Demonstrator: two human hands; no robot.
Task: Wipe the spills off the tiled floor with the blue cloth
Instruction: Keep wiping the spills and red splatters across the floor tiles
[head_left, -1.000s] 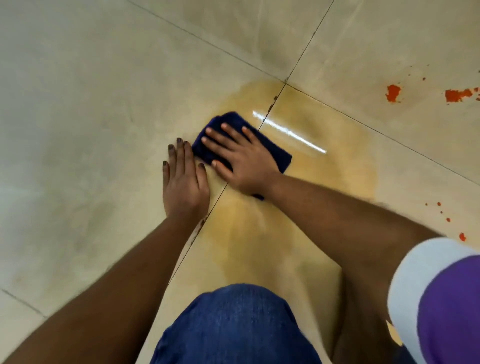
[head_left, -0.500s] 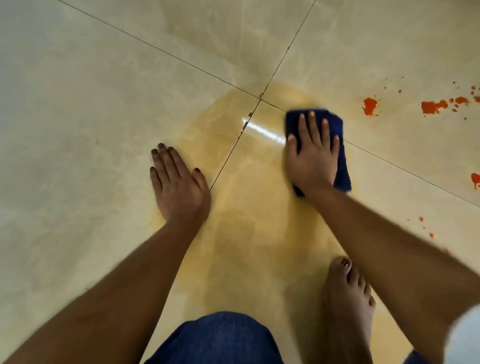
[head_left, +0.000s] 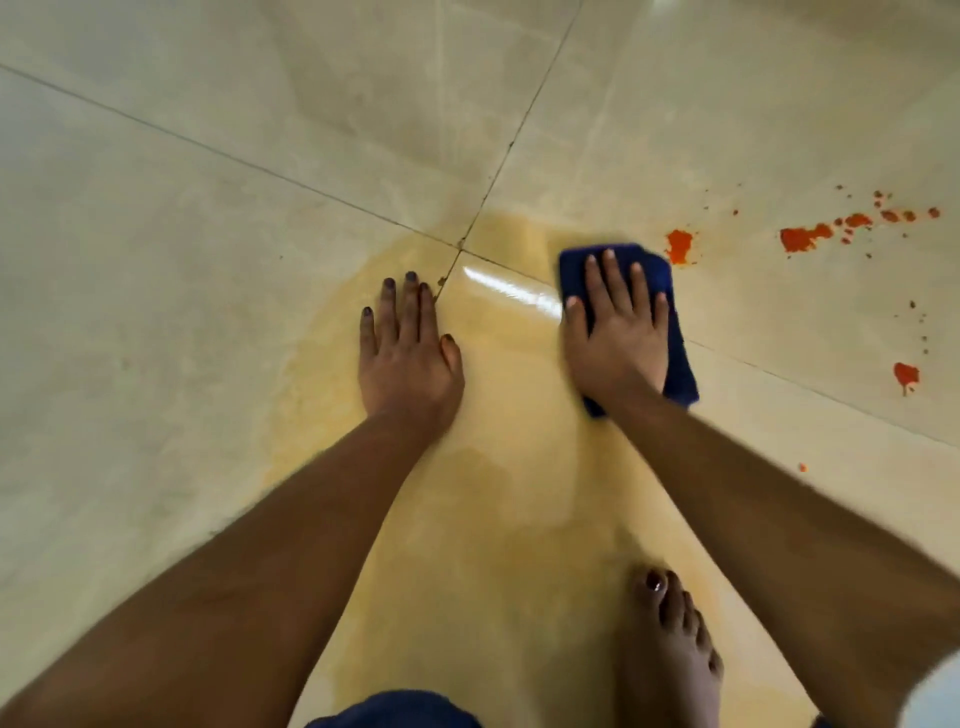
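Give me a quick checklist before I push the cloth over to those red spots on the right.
1. Blue cloth flat under the right hand: ok, straight fingers press on it.
2. Left hand braced flat on the tiled floor: ok, though it rests in the yellow smear.
3. Path to the nearest red blotch: ok, bare tile just past the cloth's far right corner.
4. Yellow smear gone: not ok, it covers the tiles from the grout cross back to the bare foot.
5. Footing: not ok, that foot stands on the smear.
6. Clean cloth face left: cannot tell, underside hidden.
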